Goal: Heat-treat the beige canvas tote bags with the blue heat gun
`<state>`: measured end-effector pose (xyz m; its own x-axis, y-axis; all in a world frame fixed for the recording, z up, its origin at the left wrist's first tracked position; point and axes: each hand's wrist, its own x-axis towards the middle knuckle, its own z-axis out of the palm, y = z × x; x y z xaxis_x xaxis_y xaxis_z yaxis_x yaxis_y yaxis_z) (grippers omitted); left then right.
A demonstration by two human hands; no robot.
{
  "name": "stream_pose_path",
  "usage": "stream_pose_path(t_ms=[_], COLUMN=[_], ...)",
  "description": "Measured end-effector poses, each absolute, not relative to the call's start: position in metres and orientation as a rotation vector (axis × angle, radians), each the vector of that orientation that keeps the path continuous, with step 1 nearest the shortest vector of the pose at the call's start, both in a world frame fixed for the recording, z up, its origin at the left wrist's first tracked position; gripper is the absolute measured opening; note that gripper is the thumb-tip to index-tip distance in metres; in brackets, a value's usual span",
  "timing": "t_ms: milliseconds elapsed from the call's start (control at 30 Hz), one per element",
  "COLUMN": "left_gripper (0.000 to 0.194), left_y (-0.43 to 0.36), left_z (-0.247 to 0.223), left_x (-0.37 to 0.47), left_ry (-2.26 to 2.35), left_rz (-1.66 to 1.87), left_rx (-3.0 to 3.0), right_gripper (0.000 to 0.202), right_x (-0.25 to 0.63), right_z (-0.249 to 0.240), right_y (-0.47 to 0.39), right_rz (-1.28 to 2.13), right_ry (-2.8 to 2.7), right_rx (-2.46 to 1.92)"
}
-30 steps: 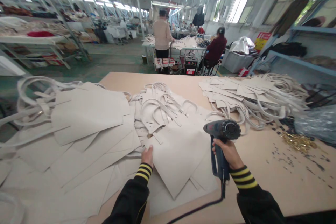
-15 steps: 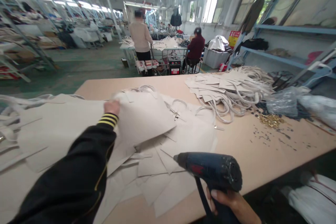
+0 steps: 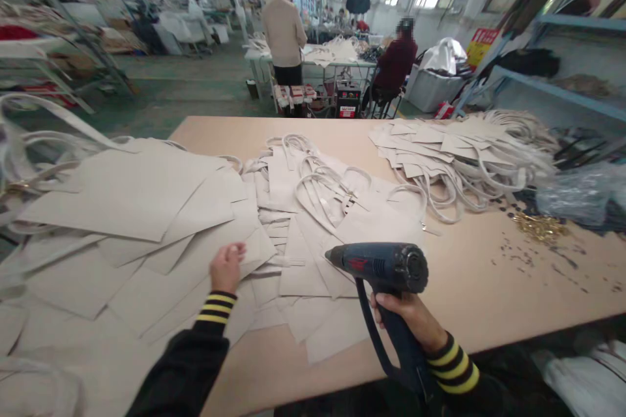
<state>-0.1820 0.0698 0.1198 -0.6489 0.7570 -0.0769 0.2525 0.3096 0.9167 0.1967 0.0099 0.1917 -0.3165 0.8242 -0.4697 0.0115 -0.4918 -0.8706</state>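
Observation:
My right hand (image 3: 408,316) is wrapped round the handle of a dark blue heat gun (image 3: 379,266), its nozzle pointing left over beige fabric pieces (image 3: 306,254) with straps. My left hand (image 3: 227,267) hovers over or touches the right edge of the left heap of beige pieces (image 3: 132,189); its fingers are curled together, and whether anything is between them cannot be made out. Loops of strap (image 3: 317,176) and a small metal clasp lie on the middle heap.
A third strap heap (image 3: 460,150), gold metal parts (image 3: 540,227), dark bits and clear plastic (image 3: 572,192) lie on the right of the table (image 3: 469,273). Beyond it, one person (image 3: 283,29) stands and another (image 3: 396,65) sits. Blue shelves (image 3: 562,88) stand at right.
My left hand has let go of the beige piece it held up and moved down toward me. The heat gun is slightly higher and further left. The view has shifted left and downward.

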Motion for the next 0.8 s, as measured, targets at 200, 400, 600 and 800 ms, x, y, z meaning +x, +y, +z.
stream_pose_path(t_ms=[200, 400, 600, 800], left_gripper=[0.037, 0.02, 0.028, 0.014], left_y=[0.053, 0.081, 0.101, 0.104], left_z=[0.059, 0.063, 0.055, 0.035], left_x=[-0.058, -0.018, 0.008, 0.016], left_ry=[1.75, 1.914, 2.074, 2.013], left_rz=[1.184, 0.883, 0.562, 0.672], left_rx=[0.803, 1.164, 1.179, 1.025], right_gripper=[0.032, 0.032, 0.03, 0.03], right_x=[0.187, 0.215, 0.228, 0.24], right_z=[0.192, 0.194, 0.18, 0.177], right_y=[0.019, 0.027, 0.066, 0.114], right_rz=[1.734, 1.688, 1.613, 1.457], right_ry=[-1.158, -1.071, -0.933, -0.898], right_rx=[-1.443, -1.468, -1.285, -1.393])
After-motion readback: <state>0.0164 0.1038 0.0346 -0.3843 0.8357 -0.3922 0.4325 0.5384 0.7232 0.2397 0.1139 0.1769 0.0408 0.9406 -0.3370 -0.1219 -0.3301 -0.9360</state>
